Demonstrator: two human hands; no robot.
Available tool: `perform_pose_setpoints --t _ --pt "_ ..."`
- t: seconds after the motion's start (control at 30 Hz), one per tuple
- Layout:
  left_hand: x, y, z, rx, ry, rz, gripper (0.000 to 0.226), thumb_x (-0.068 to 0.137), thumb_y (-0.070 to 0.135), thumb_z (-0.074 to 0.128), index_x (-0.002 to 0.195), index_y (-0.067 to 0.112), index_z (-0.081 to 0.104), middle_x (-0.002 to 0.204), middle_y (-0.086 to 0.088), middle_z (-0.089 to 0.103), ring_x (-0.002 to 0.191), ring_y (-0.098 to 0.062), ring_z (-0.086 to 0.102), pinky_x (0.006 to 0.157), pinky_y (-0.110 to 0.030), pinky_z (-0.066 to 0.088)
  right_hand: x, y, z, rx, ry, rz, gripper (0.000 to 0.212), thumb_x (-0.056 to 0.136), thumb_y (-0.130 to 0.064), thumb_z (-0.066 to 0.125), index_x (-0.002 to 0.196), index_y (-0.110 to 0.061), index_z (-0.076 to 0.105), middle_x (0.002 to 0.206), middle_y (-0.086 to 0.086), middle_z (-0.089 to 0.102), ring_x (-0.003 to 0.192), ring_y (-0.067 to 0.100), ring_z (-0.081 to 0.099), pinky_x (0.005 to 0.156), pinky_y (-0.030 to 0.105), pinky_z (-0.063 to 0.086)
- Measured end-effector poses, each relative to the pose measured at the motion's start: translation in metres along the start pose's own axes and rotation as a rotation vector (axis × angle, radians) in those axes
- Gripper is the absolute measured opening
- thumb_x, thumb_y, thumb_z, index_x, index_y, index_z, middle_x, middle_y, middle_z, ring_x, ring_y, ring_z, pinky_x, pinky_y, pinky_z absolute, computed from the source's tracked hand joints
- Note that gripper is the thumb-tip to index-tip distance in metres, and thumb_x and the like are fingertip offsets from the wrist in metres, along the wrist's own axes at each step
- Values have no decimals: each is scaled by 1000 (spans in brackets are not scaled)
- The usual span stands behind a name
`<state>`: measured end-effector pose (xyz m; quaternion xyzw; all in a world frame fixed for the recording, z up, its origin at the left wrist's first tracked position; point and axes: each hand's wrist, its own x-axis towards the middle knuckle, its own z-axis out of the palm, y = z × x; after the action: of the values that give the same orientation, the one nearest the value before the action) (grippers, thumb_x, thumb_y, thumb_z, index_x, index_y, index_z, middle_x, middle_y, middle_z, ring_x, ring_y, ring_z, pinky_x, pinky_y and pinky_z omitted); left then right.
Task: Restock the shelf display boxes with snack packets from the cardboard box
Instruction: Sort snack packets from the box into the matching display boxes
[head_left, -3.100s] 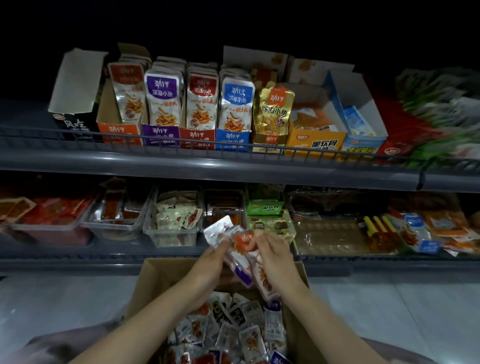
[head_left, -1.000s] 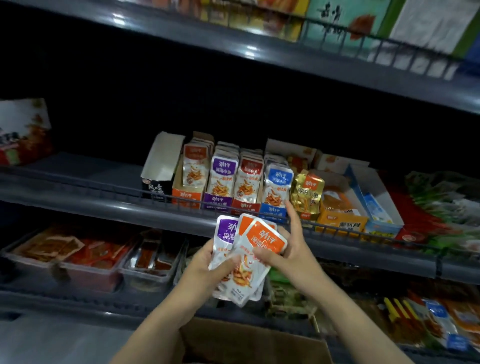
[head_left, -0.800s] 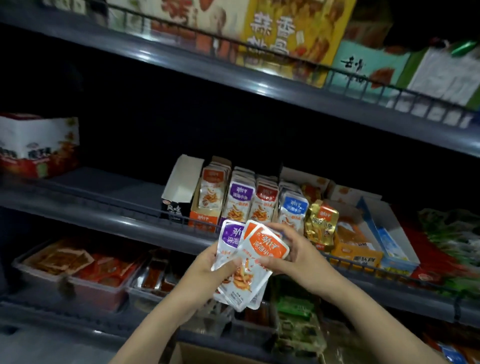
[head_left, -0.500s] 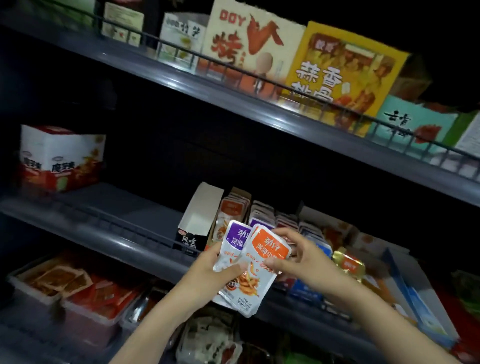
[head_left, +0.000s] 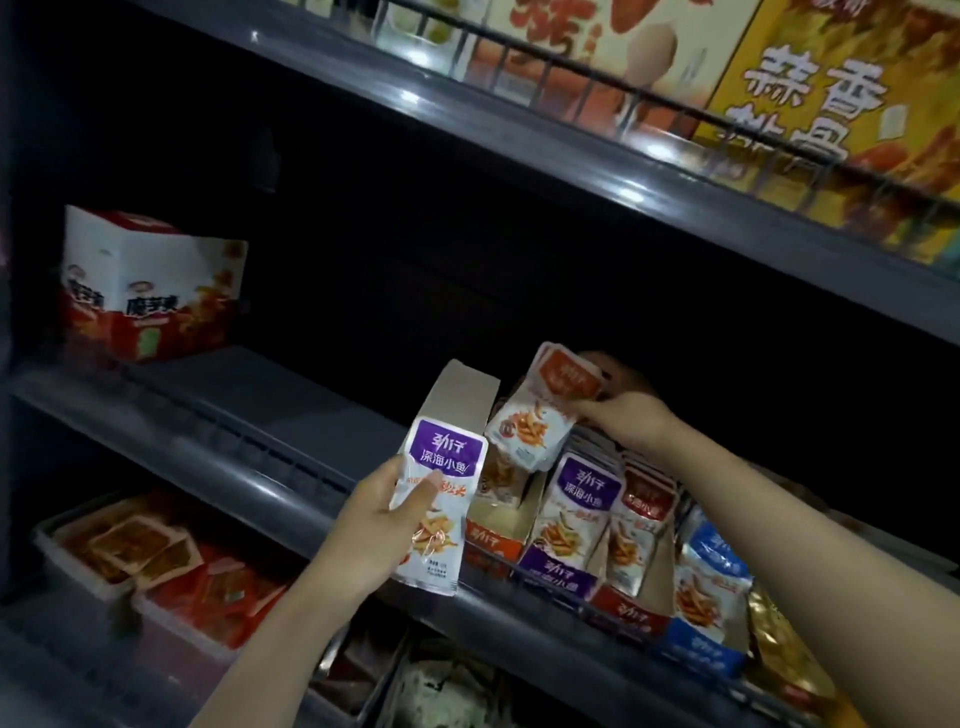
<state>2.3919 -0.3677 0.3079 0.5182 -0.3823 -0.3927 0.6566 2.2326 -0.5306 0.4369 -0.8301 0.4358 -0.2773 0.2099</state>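
Glossy orange packets (head_left: 540, 415) moved over the display box (head_left: 488, 545), right hand (head_left: 631, 421) gripping; left hand (head_left: 376, 525) grips purple packet (head_left: 444, 460).

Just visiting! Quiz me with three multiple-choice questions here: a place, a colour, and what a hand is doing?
1. Where is the red and white carton? A. middle shelf, far left B. top shelf C. bottom tray
2. What colour tops the packet in the left hand? A. green B. purple C. blue
3. The right hand is: A. empty B. holding orange packets C. pressing the rail
Answers: A, it stands alone at that end; B, its band is purple; B, it grips the stack.
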Motion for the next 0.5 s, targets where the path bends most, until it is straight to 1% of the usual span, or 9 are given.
perform_pose_setpoints --t 0.03,0.07,0.17,0.23,0.3,0.33,0.4,0.43,0.5 --pt "2 -1 0 -1 5 1 18 96 30 53 108 22 63 92 2 75 77 -12 72 61 -21 55 5 2 4 -53 -38 -9 53 82 -19 74 128 -21 49 105 -5 59 96 12 58 78 15 44" --pt "4 -2 1 -2 11 2 18 95 30 53 108 22 63 92 2 75 78 -11 72 62 -21 55 8 5 8 -86 -60 -9 54 81 -19 75 129 -20 49 108 -3 59 97 12 58 81 20 44" --pt "6 -3 3 -23 27 -4 17 95 29 53 107 21 64 92 3 75 75 -10 72 58 -20 54 16 9 19 -88 -40 9 55 81 -19 75 129 -21 49 109 -3 59 100 13 58 86 26 46" --pt "8 -3 5 -32 37 -3 16 96 28 53 106 22 64 91 3 74 73 -9 72 54 -18 53 19 10 25 -92 -61 17 55 82 -20 74 130 -23 48 113 0 61 100 15 60 85 27 48" --pt "9 -3 7 -32 43 -1 15 96 28 53 106 23 64 91 5 74 72 -8 72 54 -17 53 18 12 34 -198 -126 28 53 85 -22 70 132 -24 45 113 1 61 95 13 59 82 26 46" --pt "10 -3 7 -29 41 3 15 96 29 53 105 23 64 90 6 74 72 -7 71 53 -16 52 17 16 39 -277 -148 41 56 86 -25 69 136 -24 43 116 2 60 98 15 59 84 27 46" --pt "10 -4 9 -13 33 8 15 96 29 53 105 24 63 91 7 73 73 -5 71 53 -14 52 15 23 49 -432 -165 69 66 86 -32 69 143 -24 37 130 3 55 113 20 56 92 30 45" --pt "10 -4 9 -8 29 8 16 96 30 52 106 25 62 92 7 73 74 -6 71 54 -15 52 15 26 54 -492 -168 74 68 85 -34 69 144 -23 36 135 4 53 118 21 54 93 31 43" --pt "9 -3 10 -4 21 2 17 96 31 52 108 25 62 95 6 73 76 -8 72 56 -17 54 15 31 60 -556 -152 91 66 85 -36 68 141 -21 38 135 5 53 119 22 53 92 31 44"
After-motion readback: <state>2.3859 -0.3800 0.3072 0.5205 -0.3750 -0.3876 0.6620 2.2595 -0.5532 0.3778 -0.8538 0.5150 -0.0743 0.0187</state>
